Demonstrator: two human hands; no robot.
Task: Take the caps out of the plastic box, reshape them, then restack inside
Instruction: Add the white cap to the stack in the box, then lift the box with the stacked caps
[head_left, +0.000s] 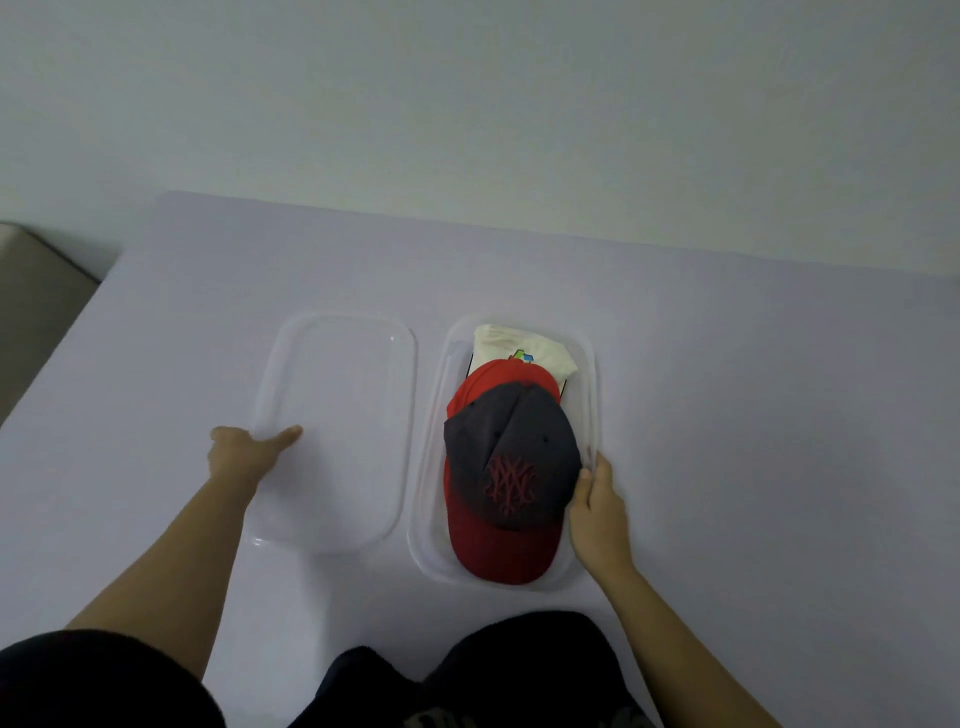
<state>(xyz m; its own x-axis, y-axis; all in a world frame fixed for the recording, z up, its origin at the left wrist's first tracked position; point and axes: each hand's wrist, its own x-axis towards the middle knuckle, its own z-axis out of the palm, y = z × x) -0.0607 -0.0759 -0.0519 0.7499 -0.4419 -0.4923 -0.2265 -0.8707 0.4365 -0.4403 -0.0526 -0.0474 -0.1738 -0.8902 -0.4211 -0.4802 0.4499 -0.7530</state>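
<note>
A clear plastic box (427, 467) lies on the white table, right of centre. Inside it, a dark grey cap with a red brim (511, 467) lies on top of a red cap (493, 376), and a cream cap (524, 345) sits at the far end. My right hand (600, 512) rests against the box's right rim beside the grey cap, fingers curled on the wall. The clear lid (337, 431) lies flat to the left of the box. My left hand (244, 452) holds the lid's left edge, thumb on top.
The table's left edge (67, 358) drops off to a grey floor. A pale wall stands behind the table's far edge. Dark clothing fills the bottom of the view below my arms.
</note>
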